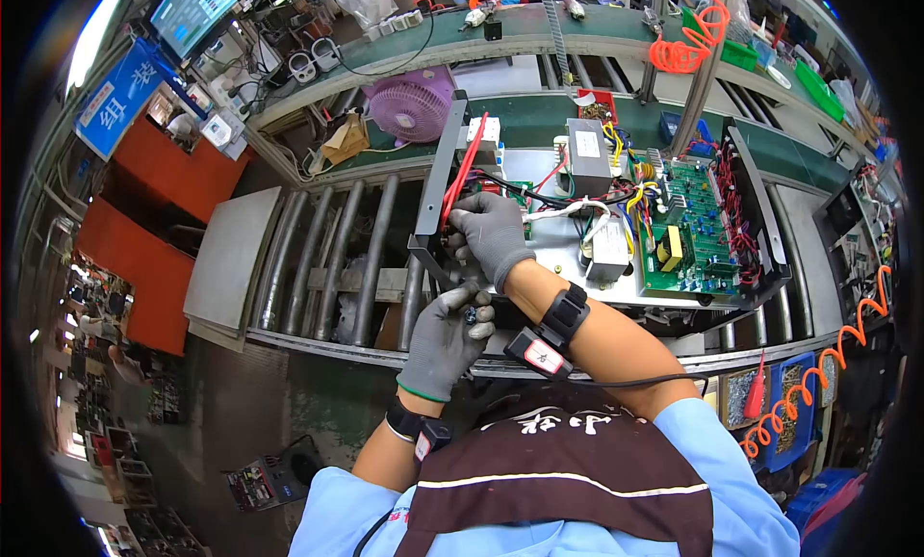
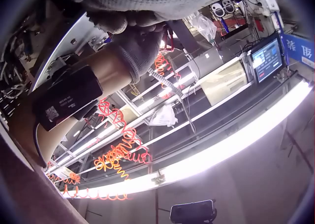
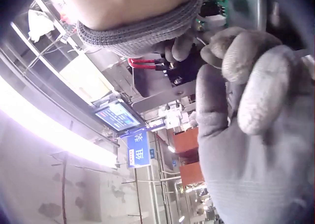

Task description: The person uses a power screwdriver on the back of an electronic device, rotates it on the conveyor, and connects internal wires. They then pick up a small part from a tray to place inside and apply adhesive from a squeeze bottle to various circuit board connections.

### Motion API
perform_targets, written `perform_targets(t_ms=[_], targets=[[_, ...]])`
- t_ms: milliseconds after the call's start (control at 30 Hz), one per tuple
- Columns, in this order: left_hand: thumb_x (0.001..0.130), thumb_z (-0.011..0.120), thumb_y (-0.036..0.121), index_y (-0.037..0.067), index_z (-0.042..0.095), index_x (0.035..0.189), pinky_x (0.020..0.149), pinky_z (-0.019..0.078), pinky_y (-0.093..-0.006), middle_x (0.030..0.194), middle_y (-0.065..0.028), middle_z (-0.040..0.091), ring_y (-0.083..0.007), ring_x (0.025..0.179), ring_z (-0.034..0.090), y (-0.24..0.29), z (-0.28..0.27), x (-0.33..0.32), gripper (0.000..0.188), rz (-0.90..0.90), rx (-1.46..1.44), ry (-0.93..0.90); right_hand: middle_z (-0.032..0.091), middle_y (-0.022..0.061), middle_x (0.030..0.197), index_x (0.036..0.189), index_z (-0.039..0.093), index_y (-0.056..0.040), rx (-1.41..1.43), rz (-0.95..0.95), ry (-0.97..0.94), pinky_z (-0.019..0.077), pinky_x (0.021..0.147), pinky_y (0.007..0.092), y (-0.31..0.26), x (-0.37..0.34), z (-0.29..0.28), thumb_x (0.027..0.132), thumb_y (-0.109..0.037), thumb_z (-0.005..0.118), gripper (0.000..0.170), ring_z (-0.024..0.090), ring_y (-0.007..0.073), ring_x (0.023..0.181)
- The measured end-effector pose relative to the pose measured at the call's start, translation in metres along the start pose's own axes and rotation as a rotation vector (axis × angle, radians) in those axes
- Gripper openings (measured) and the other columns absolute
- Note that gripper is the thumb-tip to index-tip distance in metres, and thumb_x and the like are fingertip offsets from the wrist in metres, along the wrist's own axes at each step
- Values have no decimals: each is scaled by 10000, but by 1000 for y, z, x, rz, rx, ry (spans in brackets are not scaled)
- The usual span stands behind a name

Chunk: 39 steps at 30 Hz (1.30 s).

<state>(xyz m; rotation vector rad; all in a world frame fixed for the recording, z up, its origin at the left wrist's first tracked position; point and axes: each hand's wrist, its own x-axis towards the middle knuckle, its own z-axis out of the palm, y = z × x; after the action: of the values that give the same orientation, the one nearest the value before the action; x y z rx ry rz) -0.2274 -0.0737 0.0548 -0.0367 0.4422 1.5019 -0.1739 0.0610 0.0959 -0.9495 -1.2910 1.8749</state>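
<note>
My right hand [image 1: 493, 232], in a grey glove, reaches to the inner side of the black side panel [image 1: 445, 177]. Its curled fingertips are right at the lower ends of the red cables [image 1: 467, 177], which end in black sleeves beside a bolt in the right wrist view. I cannot tell what those fingertips pinch. Just below, my gloved left hand [image 1: 438, 340] is palm up with fingers curled in, holding small dark metal parts [image 1: 470, 315]. The open chassis [image 1: 558, 254] carries a transformer [image 1: 588, 157], white-wrapped wiring and a green circuit board [image 1: 688, 225].
The chassis sits on a roller conveyor [image 1: 332, 259] with a metal front rail. Behind it stand a purple fan [image 1: 411, 107] and a red parts box [image 1: 597, 104]. An orange coiled hose [image 1: 813, 374] hangs at right near blue bins [image 1: 791, 417]. A grey board [image 1: 231, 259] lies at left.
</note>
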Motion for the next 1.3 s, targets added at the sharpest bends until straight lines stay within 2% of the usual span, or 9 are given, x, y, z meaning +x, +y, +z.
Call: perform_targets(t_ms=[100, 167, 300, 533, 600, 700, 1000, 1100, 1300], targets=[[930, 454, 116, 20, 534, 1018, 557, 405, -265, 856, -91, 526, -176, 728, 494, 0, 6, -3, 153, 22, 25, 31, 610, 57, 698, 964, 637, 14, -45, -38, 18, 474, 445, 245, 14, -1, 0, 841, -54, 599, 145, 601, 122, 541], [928, 453, 111, 15, 533, 1030, 588, 429, -270, 888, -99, 543, -180, 751, 513, 1, 2, 1, 161, 45, 29, -10, 602, 65, 715, 940, 653, 11, -380, -549, 140, 471, 490, 268, 39, 8, -3, 820, -32, 595, 140, 593, 123, 575], [940, 395, 99, -32, 519, 1070, 733, 500, -283, 1005, -135, 595, -211, 871, 590, -4, 12, 1, 222, 160, 29, 28, 599, 134, 862, 932, 654, 12, -598, -830, 158, 482, 651, 320, 32, -3, -8, 838, -15, 538, 152, 609, 248, 710], [938, 372, 92, -56, 518, 1117, 916, 482, -323, 1148, -179, 579, -242, 1040, 584, -10, 1, 9, 275, 369, 475, -72, 549, 136, 1141, 1211, 541, 1, -685, -688, -190, 492, 829, 322, 27, -4, -30, 840, 47, 452, 384, 603, 249, 975], [939, 365, 97, -71, 490, 1200, 952, 466, -363, 1195, -189, 553, -252, 1087, 560, -10, 15, 7, 335, 236, -87, -138, 571, 112, 1144, 1282, 477, 68, -472, -551, -334, 496, 903, 313, 24, 3, -34, 831, 76, 384, 461, 591, 200, 1031], [922, 350, 63, -97, 495, 1200, 1037, 415, -424, 1199, -218, 549, -312, 1164, 519, -7, 12, 11, 352, 220, -183, -180, 598, 108, 1088, 1295, 467, 67, -244, -284, -335, 489, 929, 299, 11, -3, -39, 828, 89, 364, 479, 597, 196, 1022], [956, 305, 188, -88, 443, 1271, 1060, 368, -424, 1267, -214, 505, -292, 1192, 493, -11, 8, 12, 441, 250, -93, -410, 578, 9, 882, 806, 714, -155, -1100, -908, -324, 415, 866, 385, -28, -42, -62, 676, -182, 731, 134, 504, 234, 963], [975, 302, 221, 9, 457, 1259, 1073, 308, -369, 1293, -126, 522, -211, 1212, 474, -11, 1, 17, 387, 355, 312, -289, 569, -3, 867, 802, 712, -171, -1232, -1033, -352, 400, 872, 401, -22, -41, -62, 667, -196, 738, 140, 508, 231, 956], [972, 321, 252, 114, 467, 1264, 1075, 262, -328, 1296, -68, 524, -144, 1221, 456, -10, 2, 11, 354, 318, 272, -366, 563, 5, 871, 749, 653, -141, -1307, -1211, -402, 393, 840, 397, -14, -38, -54, 665, -205, 703, 117, 510, 227, 923]])
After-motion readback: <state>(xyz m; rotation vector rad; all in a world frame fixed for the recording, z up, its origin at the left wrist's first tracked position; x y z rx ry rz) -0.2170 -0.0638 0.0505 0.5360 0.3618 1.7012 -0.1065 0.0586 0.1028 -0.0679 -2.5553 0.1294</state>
